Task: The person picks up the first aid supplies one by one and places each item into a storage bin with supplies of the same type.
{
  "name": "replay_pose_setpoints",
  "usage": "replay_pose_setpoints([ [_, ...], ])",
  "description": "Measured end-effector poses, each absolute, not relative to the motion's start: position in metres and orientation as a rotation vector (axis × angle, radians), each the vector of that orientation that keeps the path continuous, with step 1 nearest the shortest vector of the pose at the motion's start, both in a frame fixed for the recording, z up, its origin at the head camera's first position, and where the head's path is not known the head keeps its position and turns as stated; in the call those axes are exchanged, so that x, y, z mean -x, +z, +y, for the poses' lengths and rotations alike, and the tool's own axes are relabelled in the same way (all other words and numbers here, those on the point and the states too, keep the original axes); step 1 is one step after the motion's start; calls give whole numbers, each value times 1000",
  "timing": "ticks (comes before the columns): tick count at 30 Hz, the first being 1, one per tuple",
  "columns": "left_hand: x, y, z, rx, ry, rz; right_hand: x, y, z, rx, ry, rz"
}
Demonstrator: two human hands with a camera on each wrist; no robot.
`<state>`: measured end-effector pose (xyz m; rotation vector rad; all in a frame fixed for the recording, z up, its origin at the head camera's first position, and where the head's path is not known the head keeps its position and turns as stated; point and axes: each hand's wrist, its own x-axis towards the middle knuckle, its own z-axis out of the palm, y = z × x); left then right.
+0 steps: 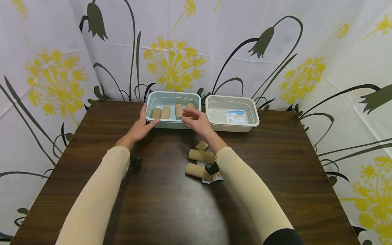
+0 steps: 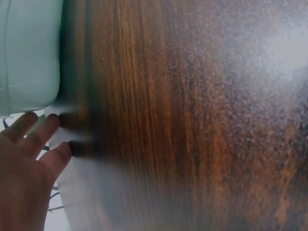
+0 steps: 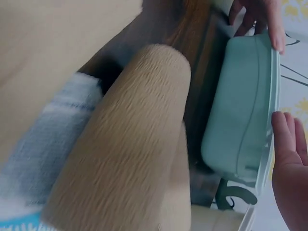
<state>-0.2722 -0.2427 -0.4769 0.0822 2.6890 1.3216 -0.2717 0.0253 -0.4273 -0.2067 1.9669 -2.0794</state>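
A pale blue-green plastic bin (image 1: 173, 125) stands at the back of the table, with several tan rolls (image 1: 165, 112) inside. My left hand (image 1: 136, 130) is at its left end, fingers extended along the side and thumb at the front rim. Over the bin's front right part reaches my right hand (image 1: 199, 123), its fingers loosely bent beside the rolls and nothing visible in its grasp. More tan rolls (image 1: 200, 156) lie on the table below my right forearm. Seen close in the right wrist view, one such roll (image 3: 130, 130) has a crinkled surface like crepe bandage.
Right of the blue-green bin stands a white bin (image 1: 232, 127) holding a blue-and-white packet (image 1: 236, 117). Printed wrappers (image 1: 209, 181) lie under the loose rolls. The brown wooden table (image 1: 165, 204) ends at a flower-patterned curtain (image 1: 229, 20) behind the bins.
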Motion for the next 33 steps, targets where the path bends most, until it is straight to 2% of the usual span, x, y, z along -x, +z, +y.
replay_pose_setpoints([
  [6, 273, -476, -242, -93, 1320, 2687, 262, -423, 48, 316, -1995, 2049],
  [13, 274, -476, -244, -99, 1316, 2691, 226, -402, 76, 746, -1302, 2575],
  [17, 275, -477, -245, -101, 1311, 2694, 201, -396, 88, 824, -1027, 2710],
  [22, 274, -477, -245, -94, 1307, 2694, 168, -406, 96, 846, -789, 2820],
  [27, 274, -477, -245, -94, 1301, 2699, 132, -424, 95, 1007, -517, 2966],
  [33, 273, -478, -244, -107, 1313, 2692, 107, -450, 95, 1064, -444, 3043],
])
